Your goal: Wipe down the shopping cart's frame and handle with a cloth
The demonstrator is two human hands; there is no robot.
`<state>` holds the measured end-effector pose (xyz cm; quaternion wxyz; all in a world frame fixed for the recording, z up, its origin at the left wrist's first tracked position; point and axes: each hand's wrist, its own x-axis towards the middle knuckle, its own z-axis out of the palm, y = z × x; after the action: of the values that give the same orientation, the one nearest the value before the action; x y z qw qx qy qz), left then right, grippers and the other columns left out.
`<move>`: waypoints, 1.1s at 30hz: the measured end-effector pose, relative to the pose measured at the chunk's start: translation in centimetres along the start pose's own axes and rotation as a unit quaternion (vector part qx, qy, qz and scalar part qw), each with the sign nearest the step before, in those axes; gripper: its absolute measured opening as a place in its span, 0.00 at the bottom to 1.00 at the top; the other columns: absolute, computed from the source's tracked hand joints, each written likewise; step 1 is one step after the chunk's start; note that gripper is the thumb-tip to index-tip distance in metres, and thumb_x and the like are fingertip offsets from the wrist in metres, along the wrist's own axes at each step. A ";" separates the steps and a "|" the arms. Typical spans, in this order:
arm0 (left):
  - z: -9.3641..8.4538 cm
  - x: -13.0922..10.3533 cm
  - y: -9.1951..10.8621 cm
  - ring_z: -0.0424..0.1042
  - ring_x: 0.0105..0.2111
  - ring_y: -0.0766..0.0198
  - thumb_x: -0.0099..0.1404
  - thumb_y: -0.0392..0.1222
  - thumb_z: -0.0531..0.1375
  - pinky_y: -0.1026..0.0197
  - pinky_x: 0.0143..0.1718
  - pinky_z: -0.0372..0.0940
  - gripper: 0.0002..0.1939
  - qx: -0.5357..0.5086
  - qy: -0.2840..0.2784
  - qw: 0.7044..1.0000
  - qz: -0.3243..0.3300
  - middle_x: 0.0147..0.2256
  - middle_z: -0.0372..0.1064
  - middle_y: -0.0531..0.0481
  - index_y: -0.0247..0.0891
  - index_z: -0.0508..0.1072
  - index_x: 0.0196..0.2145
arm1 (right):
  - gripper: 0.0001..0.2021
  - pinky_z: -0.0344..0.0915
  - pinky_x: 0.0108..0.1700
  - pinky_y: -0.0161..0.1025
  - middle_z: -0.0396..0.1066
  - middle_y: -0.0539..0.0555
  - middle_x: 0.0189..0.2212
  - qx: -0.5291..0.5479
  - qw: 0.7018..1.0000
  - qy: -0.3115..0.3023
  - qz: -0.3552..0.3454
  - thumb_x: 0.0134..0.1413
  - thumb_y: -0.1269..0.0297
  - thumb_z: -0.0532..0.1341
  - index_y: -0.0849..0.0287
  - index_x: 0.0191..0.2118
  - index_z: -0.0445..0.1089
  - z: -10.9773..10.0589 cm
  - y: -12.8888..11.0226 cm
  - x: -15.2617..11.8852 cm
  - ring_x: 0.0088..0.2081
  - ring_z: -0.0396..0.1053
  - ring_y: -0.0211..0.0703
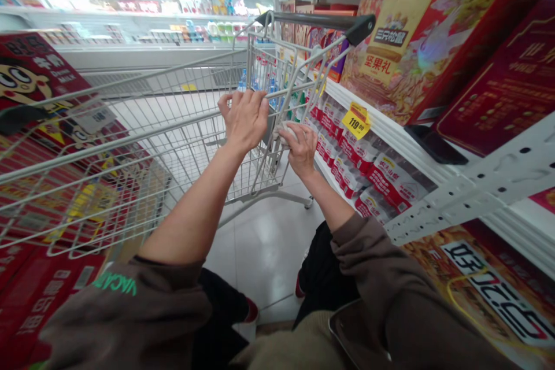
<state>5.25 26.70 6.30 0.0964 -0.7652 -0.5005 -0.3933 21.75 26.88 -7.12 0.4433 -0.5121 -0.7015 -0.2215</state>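
Note:
A wire shopping cart [108,146] stands sideways across my front, its dark handle bar [307,21] at the far right end. With fingers curled over its near top rail, my left hand [246,118] grips the cart close to the handle end. Lower and to the right, my right hand [302,149] is closed at the cart's corner wires. A pale, cloth-like wad [281,130] shows between its fingers; its exact kind is unclear. The part of the cart's basket in view shows bare wires.
Shelves on the right hold red gift boxes [390,52], shrink-wrapped bottle packs [347,156] and a yellow price tag [356,120]. Red cartons [39,208] are stacked at left behind the cart. A lit refrigerated case [143,55] crosses the back. Tiled floor [260,243] lies below.

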 end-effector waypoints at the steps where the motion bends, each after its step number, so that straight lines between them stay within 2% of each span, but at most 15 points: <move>1: 0.0 0.0 0.1 0.65 0.58 0.47 0.77 0.56 0.37 0.37 0.65 0.45 0.27 -0.007 -0.001 1.000 -0.007 0.51 0.74 0.46 0.51 0.72 0.53 | 0.19 0.55 0.64 0.54 0.73 0.53 0.61 -0.001 1.000 -0.017 0.000 0.69 0.73 0.58 0.43 0.56 0.76 0.3 0.0 -0.5 0.63 0.62 0.51; 4: -0.1 0.1 0.2 0.63 0.58 0.49 0.77 0.58 0.34 0.37 0.65 0.42 0.30 -0.012 -0.012 1.000 -0.021 0.51 0.74 0.48 0.50 0.72 0.52 | 0.19 0.55 0.63 0.54 0.75 0.51 0.59 -0.003 0.996 -0.089 -0.024 0.68 0.74 0.60 0.42 0.54 0.77 1.2 -0.4 -2.8 0.62 0.63 0.50; 6: -0.2 0.0 0.3 0.63 0.58 0.49 0.76 0.59 0.33 0.36 0.65 0.41 0.31 -0.010 -0.020 0.999 -0.024 0.51 0.73 0.49 0.50 0.72 0.52 | 0.18 0.55 0.63 0.54 0.76 0.51 0.58 -0.003 0.993 -0.112 -0.042 0.68 0.74 0.60 0.42 0.53 0.77 1.4 -0.5 -3.6 0.62 0.64 0.49; 9: -0.4 -0.1 0.3 0.63 0.59 0.47 0.76 0.58 0.34 0.36 0.65 0.41 0.30 -0.014 -0.020 0.999 -0.028 0.52 0.73 0.47 0.51 0.72 0.52 | 0.18 0.55 0.64 0.54 0.76 0.50 0.58 0.003 0.996 -0.074 -0.048 0.69 0.72 0.58 0.42 0.54 0.77 0.9 -0.1 -2.4 0.62 0.64 0.49; 12: -0.5 -0.2 0.4 0.63 0.61 0.46 0.76 0.56 0.36 0.36 0.67 0.40 0.29 -0.026 -0.022 0.999 -0.035 0.52 0.73 0.45 0.52 0.73 0.53 | 0.19 0.55 0.65 0.58 0.73 0.53 0.61 0.009 1.000 -0.014 -0.021 0.71 0.70 0.56 0.42 0.57 0.75 0.2 0.4 0.2 0.64 0.62 0.52; 14: -0.6 -0.3 0.4 0.63 0.61 0.46 0.76 0.56 0.36 0.36 0.67 0.40 0.28 -0.027 -0.020 0.999 -0.033 0.52 0.73 0.45 0.52 0.73 0.53 | 0.19 0.54 0.66 0.60 0.72 0.55 0.62 0.006 1.000 0.009 -0.005 0.71 0.70 0.55 0.42 0.59 0.74 0.2 0.4 0.8 0.65 0.61 0.53; 17: -0.5 -0.4 0.3 0.64 0.59 0.47 0.76 0.56 0.36 0.37 0.67 0.42 0.28 -0.016 -0.009 1.000 -0.024 0.52 0.74 0.45 0.51 0.73 0.52 | 0.18 0.56 0.65 0.59 0.73 0.53 0.60 -0.009 1.000 0.003 -0.019 0.71 0.69 0.56 0.42 0.57 0.75 1.1 0.1 -1.0 0.64 0.62 0.52; 21: -0.3 -0.4 0.0 0.65 0.58 0.48 0.77 0.57 0.36 0.38 0.66 0.45 0.28 -0.009 0.002 1.000 -0.011 0.51 0.75 0.46 0.51 0.73 0.52 | 0.14 0.57 0.64 0.55 0.76 0.51 0.57 -0.006 0.995 -0.060 -0.081 0.71 0.66 0.58 0.42 0.53 0.77 1.6 0.4 -3.6 0.61 0.64 0.48; 24: -0.3 -0.5 -0.1 0.65 0.57 0.48 0.77 0.57 0.35 0.38 0.65 0.46 0.29 -0.005 0.013 1.000 -0.001 0.50 0.75 0.46 0.51 0.73 0.52 | 0.16 0.56 0.65 0.57 0.74 0.52 0.59 -0.003 0.996 -0.060 -0.070 0.71 0.65 0.58 0.41 0.57 0.75 0.3 1.6 -1.6 0.63 0.63 0.50; 27: -0.3 -0.5 0.0 0.65 0.58 0.48 0.77 0.57 0.34 0.38 0.65 0.45 0.30 -0.011 0.013 1.000 -0.008 0.50 0.75 0.46 0.52 0.73 0.52 | 0.20 0.55 0.66 0.62 0.68 0.54 0.64 -0.004 0.999 -0.015 -0.031 0.72 0.67 0.54 0.38 0.62 0.71 -1.3 3.2 2.1 0.66 0.60 0.55; 29: -0.4 -0.5 0.0 0.65 0.58 0.48 0.77 0.58 0.35 0.38 0.66 0.45 0.29 -0.019 0.006 1.000 -0.017 0.50 0.75 0.47 0.52 0.73 0.51 | 0.23 0.54 0.67 0.64 0.65 0.54 0.65 -0.002 1.000 0.015 -0.004 0.72 0.69 0.52 0.39 0.64 0.69 -1.6 3.8 3.4 0.67 0.58 0.57; 31: -0.4 -0.5 0.0 0.65 0.58 0.48 0.77 0.58 0.35 0.37 0.66 0.44 0.29 -0.019 0.007 1.000 -0.017 0.50 0.75 0.47 0.52 0.73 0.51 | 0.23 0.55 0.66 0.64 0.66 0.55 0.64 0.004 0.999 0.034 0.009 0.72 0.69 0.51 0.40 0.63 0.71 -1.2 3.9 2.8 0.66 0.58 0.57; 33: -0.3 -0.5 0.0 0.65 0.57 0.48 0.77 0.57 0.35 0.37 0.65 0.45 0.29 -0.019 0.015 1.000 -0.011 0.49 0.75 0.47 0.51 0.73 0.51 | 0.21 0.57 0.65 0.60 0.70 0.54 0.61 0.008 1.000 0.027 -0.001 0.71 0.70 0.52 0.41 0.59 0.74 -0.5 3.5 0.6 0.64 0.61 0.54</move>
<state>4.99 26.14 6.14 0.0847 -0.7551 -0.5000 -0.4156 25.09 28.17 -6.86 0.4661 -0.5020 -0.6913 -0.2298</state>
